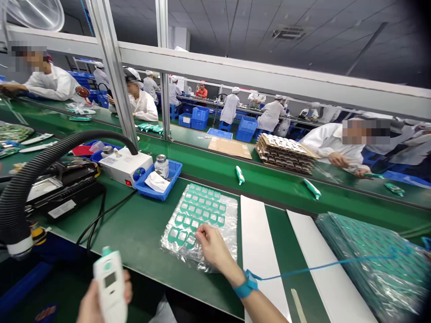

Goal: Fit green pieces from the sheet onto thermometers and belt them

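Note:
My left hand [88,301] is wrapped around a white handheld thermometer [111,287] with a green tip, a green button and a small dark display. It is raised in front of the table's near edge, tip up. My right hand [212,244] is closed in a pinch over the near part of a clear plastic sheet [229,224]. Rows of small green-rimmed window pieces [191,240] lie on that sheet, one right beside my fingertips. Whatever is between the fingertips is hidden. A blue wrist strap [246,287] with a cord circles my right wrist.
White strips [259,242] and a stack of bagged green pieces [377,260] lie to the right. A blue tray [164,190], a white box [124,163] and a black hose [63,150] stand left. Thermometers [239,175] lie on the green belt; co-workers sit beyond.

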`<state>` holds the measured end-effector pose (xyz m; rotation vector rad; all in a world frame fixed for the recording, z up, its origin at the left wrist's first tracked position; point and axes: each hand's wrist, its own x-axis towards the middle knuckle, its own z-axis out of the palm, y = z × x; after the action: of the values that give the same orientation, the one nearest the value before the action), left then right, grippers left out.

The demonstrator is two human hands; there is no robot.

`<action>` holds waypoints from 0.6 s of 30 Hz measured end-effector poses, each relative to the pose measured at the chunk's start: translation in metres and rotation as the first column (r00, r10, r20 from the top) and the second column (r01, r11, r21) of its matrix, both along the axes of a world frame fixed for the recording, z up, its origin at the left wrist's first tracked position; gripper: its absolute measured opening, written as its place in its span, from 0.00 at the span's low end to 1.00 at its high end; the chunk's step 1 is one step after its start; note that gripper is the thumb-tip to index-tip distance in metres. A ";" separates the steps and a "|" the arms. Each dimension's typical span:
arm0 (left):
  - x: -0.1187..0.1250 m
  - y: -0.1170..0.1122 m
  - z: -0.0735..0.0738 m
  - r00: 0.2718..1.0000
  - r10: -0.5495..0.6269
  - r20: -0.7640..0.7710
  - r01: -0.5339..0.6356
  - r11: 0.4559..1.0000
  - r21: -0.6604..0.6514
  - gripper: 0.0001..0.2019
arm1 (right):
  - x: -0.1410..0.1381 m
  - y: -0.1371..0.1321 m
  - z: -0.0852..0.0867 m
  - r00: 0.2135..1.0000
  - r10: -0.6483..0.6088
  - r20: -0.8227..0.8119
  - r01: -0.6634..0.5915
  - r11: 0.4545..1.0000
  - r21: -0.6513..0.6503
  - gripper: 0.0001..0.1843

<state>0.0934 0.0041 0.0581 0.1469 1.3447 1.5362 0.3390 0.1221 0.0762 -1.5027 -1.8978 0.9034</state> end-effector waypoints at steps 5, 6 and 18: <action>0.094 0.003 0.023 0.898 -0.376 0.229 0.359 0.926 0.115 0.23 | 0.018 -0.019 0.027 0.967 0.135 -0.216 -0.147 0.988 -0.043 0.07; 0.107 0.005 0.025 0.881 -0.416 0.226 0.400 0.909 0.115 0.23 | 0.021 -0.026 0.035 0.964 0.162 -0.211 -0.176 0.983 -0.051 0.07; 0.151 0.008 0.033 0.796 -0.595 0.110 0.586 0.804 0.106 0.25 | 0.042 -0.057 0.063 0.959 0.237 -0.158 -0.255 0.961 -0.106 0.07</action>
<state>0.2444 0.0125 0.0913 0.4533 1.0022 1.0300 0.3812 0.0654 0.1393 -1.2479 -1.9815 1.2294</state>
